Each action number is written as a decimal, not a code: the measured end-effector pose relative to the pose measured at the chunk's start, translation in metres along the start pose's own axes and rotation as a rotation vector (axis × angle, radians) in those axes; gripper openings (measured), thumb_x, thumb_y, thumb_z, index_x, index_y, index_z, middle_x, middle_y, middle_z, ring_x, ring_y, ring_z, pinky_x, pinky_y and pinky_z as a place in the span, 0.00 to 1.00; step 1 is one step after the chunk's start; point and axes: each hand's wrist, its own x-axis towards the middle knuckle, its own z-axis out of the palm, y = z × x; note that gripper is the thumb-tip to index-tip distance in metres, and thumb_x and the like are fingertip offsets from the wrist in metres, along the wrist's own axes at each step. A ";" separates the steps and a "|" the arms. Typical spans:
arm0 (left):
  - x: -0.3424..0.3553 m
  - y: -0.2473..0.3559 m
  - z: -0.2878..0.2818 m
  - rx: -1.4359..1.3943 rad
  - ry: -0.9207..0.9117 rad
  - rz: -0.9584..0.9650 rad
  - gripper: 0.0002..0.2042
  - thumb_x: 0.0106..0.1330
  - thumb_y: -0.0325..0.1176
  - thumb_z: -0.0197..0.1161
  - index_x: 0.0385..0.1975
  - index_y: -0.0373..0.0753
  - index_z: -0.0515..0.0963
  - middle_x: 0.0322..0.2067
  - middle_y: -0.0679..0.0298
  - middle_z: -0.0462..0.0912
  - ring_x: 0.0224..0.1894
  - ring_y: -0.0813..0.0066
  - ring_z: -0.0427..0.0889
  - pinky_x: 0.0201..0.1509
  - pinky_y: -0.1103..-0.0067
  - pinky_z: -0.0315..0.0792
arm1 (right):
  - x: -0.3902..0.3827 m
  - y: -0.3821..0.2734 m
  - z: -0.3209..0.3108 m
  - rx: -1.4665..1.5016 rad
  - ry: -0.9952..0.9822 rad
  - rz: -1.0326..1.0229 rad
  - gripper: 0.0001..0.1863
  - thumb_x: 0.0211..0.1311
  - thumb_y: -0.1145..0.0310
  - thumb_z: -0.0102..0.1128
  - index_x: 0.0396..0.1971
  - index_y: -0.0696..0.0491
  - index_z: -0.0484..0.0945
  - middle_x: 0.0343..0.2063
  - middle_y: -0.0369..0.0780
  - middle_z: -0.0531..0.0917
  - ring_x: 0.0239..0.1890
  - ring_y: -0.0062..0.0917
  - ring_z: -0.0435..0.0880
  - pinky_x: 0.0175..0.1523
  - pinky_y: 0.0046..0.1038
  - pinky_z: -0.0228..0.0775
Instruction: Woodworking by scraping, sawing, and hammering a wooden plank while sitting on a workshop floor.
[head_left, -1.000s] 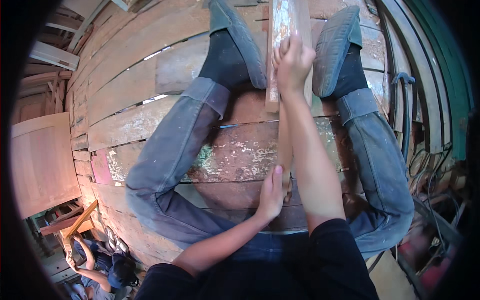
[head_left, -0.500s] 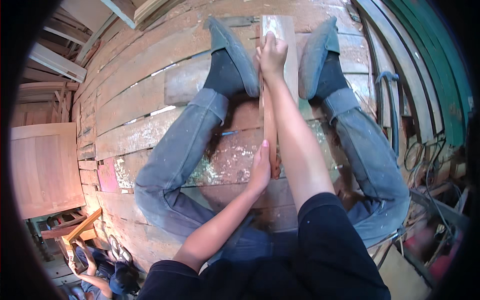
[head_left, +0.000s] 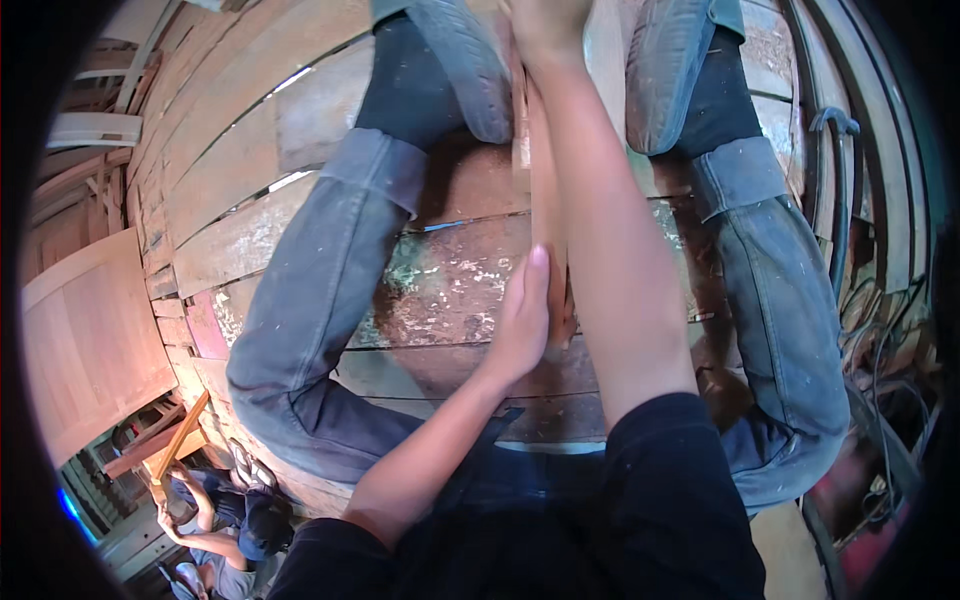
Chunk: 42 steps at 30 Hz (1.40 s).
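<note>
A long narrow wooden strip (head_left: 543, 195) runs away from me between my legs. My left hand (head_left: 524, 315) is closed round its near end, thumb pointing forward along it. At the upper edge of the view my right hand (head_left: 550, 30) grips the strip's far part, with most of its fingers cut off by the frame. Beneath that hand lies a flat pale board (head_left: 606, 75), held between my left shoe (head_left: 465, 65) and right shoe (head_left: 668, 75). My right forearm covers part of the strip.
Worn planks (head_left: 240, 225) form the floor. A hammer (head_left: 838, 180) rests at the right, near long timber (head_left: 895, 150) and tangled cables (head_left: 880, 370). At the left stands a wooden panel (head_left: 95, 340); below it, another person (head_left: 225, 515) holds a wooden frame piece (head_left: 182, 435).
My view has shifted nearer, so my right hand and shoes sit higher in the picture, partly cut off. Both hands keep their grip on the strip.
</note>
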 end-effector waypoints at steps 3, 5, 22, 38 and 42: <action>0.046 0.006 0.012 0.576 0.222 0.765 0.25 0.75 0.51 0.34 0.46 0.35 0.71 0.29 0.65 0.77 0.29 0.81 0.75 0.29 0.85 0.70 | 0.040 0.023 0.024 0.251 -0.271 0.492 0.25 0.63 0.59 0.47 0.16 0.65 0.74 0.17 0.57 0.76 0.22 0.51 0.77 0.28 0.44 0.63; 0.046 0.031 0.018 0.324 0.103 0.400 0.26 0.75 0.51 0.34 0.50 0.34 0.70 0.35 0.63 0.77 0.35 0.80 0.75 0.37 0.84 0.70 | 0.052 0.039 0.036 0.039 -0.170 0.376 0.26 0.64 0.57 0.46 0.17 0.66 0.75 0.18 0.58 0.76 0.24 0.53 0.77 0.29 0.45 0.64; -0.059 -0.059 0.007 -0.056 0.034 0.069 0.21 0.76 0.49 0.33 0.32 0.38 0.65 0.16 0.68 0.67 0.12 0.80 0.65 0.15 0.83 0.61 | -0.042 -0.055 -0.076 0.315 -0.302 0.498 0.30 0.69 0.61 0.45 0.04 0.55 0.61 0.05 0.33 0.66 0.08 0.15 0.63 0.15 0.22 0.51; 0.035 0.034 0.021 0.198 0.016 0.291 0.32 0.73 0.56 0.37 0.54 0.29 0.68 0.47 0.56 0.77 0.49 0.73 0.75 0.55 0.79 0.66 | 0.052 0.050 0.026 -0.070 -0.150 0.169 0.22 0.62 0.60 0.48 0.18 0.64 0.75 0.21 0.58 0.77 0.26 0.52 0.78 0.32 0.44 0.67; 0.019 0.016 0.008 -0.048 0.034 0.102 0.25 0.73 0.55 0.36 0.36 0.36 0.68 0.17 0.66 0.69 0.12 0.77 0.66 0.12 0.81 0.60 | 0.024 -0.004 0.002 -0.109 -0.319 0.323 0.20 0.63 0.62 0.47 0.21 0.63 0.76 0.23 0.58 0.78 0.28 0.50 0.79 0.33 0.45 0.68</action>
